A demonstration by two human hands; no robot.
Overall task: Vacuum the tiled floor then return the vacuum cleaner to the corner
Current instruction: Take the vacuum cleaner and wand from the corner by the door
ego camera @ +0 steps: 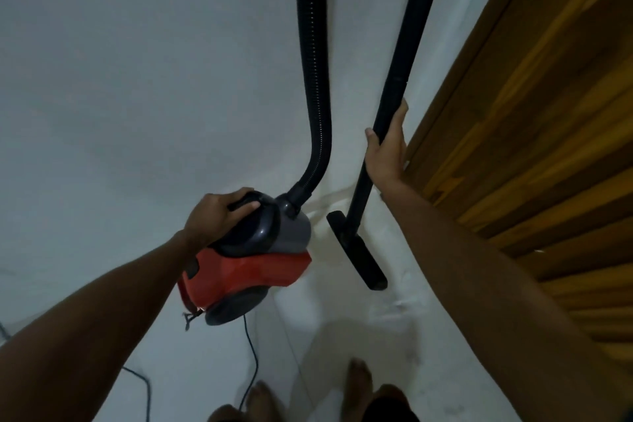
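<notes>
A red and grey canister vacuum cleaner [253, 257] is at the foot of the white wall, in the corner by a wooden door. My left hand [215, 216] grips its black carry handle on top. A ribbed black hose [313, 72] rises from the canister's front and leaves the frame at the top. My right hand [387, 151] holds the black rigid wand [404, 55], which stands nearly upright against the wall. The flat black floor nozzle [359, 250] at the wand's foot rests on the white tiled floor [342, 353].
A wooden door [534, 120] fills the right side, close to my right arm. The black power cord [251, 353] trails from the canister's rear across the floor towards my bare feet [359, 384]. White wall [137, 79] covers the left and centre.
</notes>
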